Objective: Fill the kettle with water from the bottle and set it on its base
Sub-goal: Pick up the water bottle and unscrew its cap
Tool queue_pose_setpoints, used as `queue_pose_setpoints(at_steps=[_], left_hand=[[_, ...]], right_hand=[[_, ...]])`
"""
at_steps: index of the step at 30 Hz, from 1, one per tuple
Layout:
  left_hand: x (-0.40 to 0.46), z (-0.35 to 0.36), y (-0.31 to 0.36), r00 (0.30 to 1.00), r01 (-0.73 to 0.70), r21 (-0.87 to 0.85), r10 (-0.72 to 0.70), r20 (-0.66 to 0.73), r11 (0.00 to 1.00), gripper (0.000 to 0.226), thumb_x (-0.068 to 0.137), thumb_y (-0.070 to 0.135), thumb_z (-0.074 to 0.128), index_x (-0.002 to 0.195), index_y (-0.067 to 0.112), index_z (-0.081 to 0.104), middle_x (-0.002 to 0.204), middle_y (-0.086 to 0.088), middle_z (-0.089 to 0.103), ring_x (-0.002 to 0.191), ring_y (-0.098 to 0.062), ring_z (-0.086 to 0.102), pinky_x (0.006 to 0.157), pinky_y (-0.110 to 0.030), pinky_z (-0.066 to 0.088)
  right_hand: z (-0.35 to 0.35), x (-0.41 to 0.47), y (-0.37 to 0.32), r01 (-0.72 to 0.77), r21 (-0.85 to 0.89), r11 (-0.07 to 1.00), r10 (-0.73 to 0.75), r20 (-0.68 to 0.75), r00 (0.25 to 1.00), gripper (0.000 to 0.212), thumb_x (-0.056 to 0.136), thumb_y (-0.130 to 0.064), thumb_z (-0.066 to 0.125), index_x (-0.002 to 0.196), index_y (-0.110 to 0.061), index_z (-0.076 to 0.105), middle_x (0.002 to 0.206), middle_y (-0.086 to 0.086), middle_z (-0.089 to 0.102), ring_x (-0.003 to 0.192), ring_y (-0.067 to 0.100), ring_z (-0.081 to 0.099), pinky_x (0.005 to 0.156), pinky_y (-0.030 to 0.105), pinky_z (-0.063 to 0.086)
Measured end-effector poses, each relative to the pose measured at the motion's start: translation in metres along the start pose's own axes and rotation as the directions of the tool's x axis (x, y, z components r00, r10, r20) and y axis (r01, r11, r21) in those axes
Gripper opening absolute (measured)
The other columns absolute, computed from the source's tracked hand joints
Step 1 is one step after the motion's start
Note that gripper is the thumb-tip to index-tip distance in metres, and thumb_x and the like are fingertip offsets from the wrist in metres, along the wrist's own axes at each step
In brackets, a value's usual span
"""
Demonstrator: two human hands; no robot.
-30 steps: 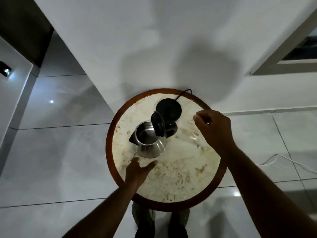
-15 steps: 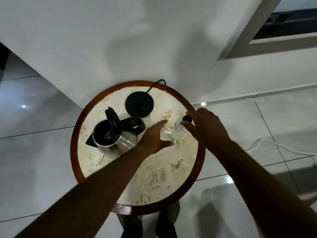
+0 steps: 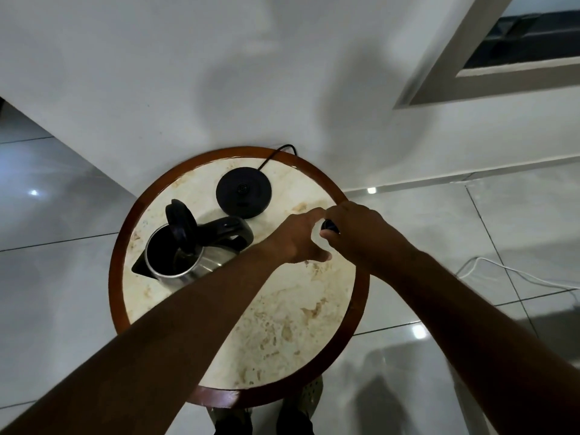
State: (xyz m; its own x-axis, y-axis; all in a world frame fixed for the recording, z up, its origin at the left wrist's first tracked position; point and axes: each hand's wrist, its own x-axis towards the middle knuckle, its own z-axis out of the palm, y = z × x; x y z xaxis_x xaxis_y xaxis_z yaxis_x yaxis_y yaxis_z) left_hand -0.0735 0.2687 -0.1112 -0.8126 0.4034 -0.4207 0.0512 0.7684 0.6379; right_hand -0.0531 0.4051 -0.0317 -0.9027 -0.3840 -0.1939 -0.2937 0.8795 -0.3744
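Head view: kettle (image 3: 188, 252) lid up, unfilled, off base (image 3: 243, 193). Left hand (image 3: 298, 237) wraps bottle; right hand (image 3: 354, 230) pinches cap (image 3: 329, 226). Pouring remains.

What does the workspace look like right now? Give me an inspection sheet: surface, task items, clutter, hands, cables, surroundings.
Surface: round marble-look table with a brown rim, dry as far as visible.
Job's things: kettle upright on the table, lid flipped open, off its base, which sits behind it. Bottle mostly hidden by both hands; only its dark cap shows.
Clutter: nothing seen.
Hands: left hand wrapped around the bottle's body; right hand at the cap.
Cables: black base cord runs off the table's far edge; white cable on the floor at right.
Surroundings: white wall, glossy floor tiles, window frame at upper right.
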Motion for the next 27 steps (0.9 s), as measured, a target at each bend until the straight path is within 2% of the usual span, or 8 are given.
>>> queue_pose_setpoints(at_steps=[6,11,14,16,19,23,26,27], left_hand=[[-0.007,-0.008,-0.004,1.0,0.005,0.043,-0.005,0.007,0.999,0.079,0.074,0.036,0.081,0.14,0.016,0.041,0.139,-0.007,0.055,0.122,-0.028,0.054,0.09,-0.028,0.039],[-0.013,-0.015,-0.007,0.998,-0.065,0.08,0.063,0.031,0.995,0.066,0.073,0.034,0.081,0.127,0.012,0.051,0.123,-0.01,0.064,0.103,-0.025,0.059,0.08,-0.027,0.039],[-0.018,-0.018,-0.013,0.995,-0.08,0.114,0.073,0.068,0.99,0.063,0.073,0.033,0.081,0.126,0.012,0.052,0.12,-0.008,0.064,0.098,-0.022,0.058,0.078,-0.026,0.038],[-0.022,-0.02,-0.02,0.994,-0.072,0.129,0.061,0.091,0.989,0.065,0.073,0.034,0.082,0.127,0.013,0.052,0.121,-0.007,0.064,0.103,-0.024,0.059,0.08,-0.025,0.038],[-0.026,-0.023,-0.026,0.995,-0.05,0.138,0.038,0.09,0.989,0.073,0.073,0.036,0.082,0.132,0.012,0.048,0.125,-0.008,0.062,0.109,-0.026,0.059,0.08,-0.024,0.036],[-0.029,-0.021,-0.029,0.993,-0.069,0.121,0.057,0.101,0.99,0.06,0.073,0.033,0.082,0.122,0.012,0.055,0.117,-0.008,0.067,0.099,-0.022,0.06,0.077,-0.024,0.036],[-0.027,-0.021,-0.031,0.994,-0.061,0.097,0.051,0.102,0.993,0.059,0.072,0.033,0.082,0.12,0.012,0.056,0.117,-0.006,0.066,0.1,-0.021,0.059,0.078,-0.024,0.036],[-0.026,-0.02,-0.031,0.993,-0.061,0.095,0.051,0.108,0.994,0.059,0.072,0.034,0.082,0.121,0.012,0.056,0.118,-0.005,0.065,0.1,-0.02,0.058,0.078,-0.024,0.036]], right_hand=[[-0.003,0.005,0.0,0.233,-0.174,0.957,-0.212,0.128,0.969,0.033,0.093,-0.022,0.056,0.122,-0.007,0.051,0.113,0.013,0.058,0.093,0.024,0.061,0.082,0.032,0.051],[-0.018,0.0,-0.003,0.45,-0.254,0.856,-0.389,0.255,0.885,0.033,0.089,0.0,0.054,0.121,-0.004,0.05,0.12,0.017,0.054,0.101,0.027,0.056,0.078,0.031,0.047],[-0.019,-0.003,-0.008,0.52,-0.264,0.813,-0.457,0.265,0.849,0.04,0.089,0.002,0.054,0.128,-0.006,0.048,0.128,0.017,0.053,0.109,0.03,0.054,0.079,0.032,0.047],[-0.015,-0.002,-0.013,0.471,-0.225,0.853,-0.427,0.218,0.878,0.037,0.091,-0.012,0.057,0.127,-0.008,0.049,0.122,0.014,0.058,0.103,0.025,0.06,0.075,0.025,0.042],[-0.009,0.0,-0.025,0.279,-0.085,0.956,-0.271,0.1,0.957,0.04,0.087,-0.037,0.062,0.117,-0.011,0.058,0.106,0.011,0.067,0.086,0.022,0.066,0.068,0.024,0.041],[0.001,0.002,-0.036,0.29,-0.204,0.935,-0.273,0.107,0.956,0.015,0.084,-0.016,0.068,0.097,-0.007,0.068,0.09,0.018,0.069,0.073,0.029,0.066,0.057,0.033,0.047],[0.002,0.001,-0.033,0.357,-0.262,0.897,-0.338,0.114,0.934,0.016,0.069,-0.01,0.081,0.08,-0.004,0.071,0.076,0.014,0.068,0.056,0.018,0.06,0.052,0.018,0.037],[0.001,0.001,-0.032,0.378,-0.241,0.894,-0.355,0.135,0.925,0.016,0.071,-0.007,0.079,0.083,-0.002,0.069,0.079,0.015,0.067,0.058,0.016,0.057,0.055,0.017,0.035]])
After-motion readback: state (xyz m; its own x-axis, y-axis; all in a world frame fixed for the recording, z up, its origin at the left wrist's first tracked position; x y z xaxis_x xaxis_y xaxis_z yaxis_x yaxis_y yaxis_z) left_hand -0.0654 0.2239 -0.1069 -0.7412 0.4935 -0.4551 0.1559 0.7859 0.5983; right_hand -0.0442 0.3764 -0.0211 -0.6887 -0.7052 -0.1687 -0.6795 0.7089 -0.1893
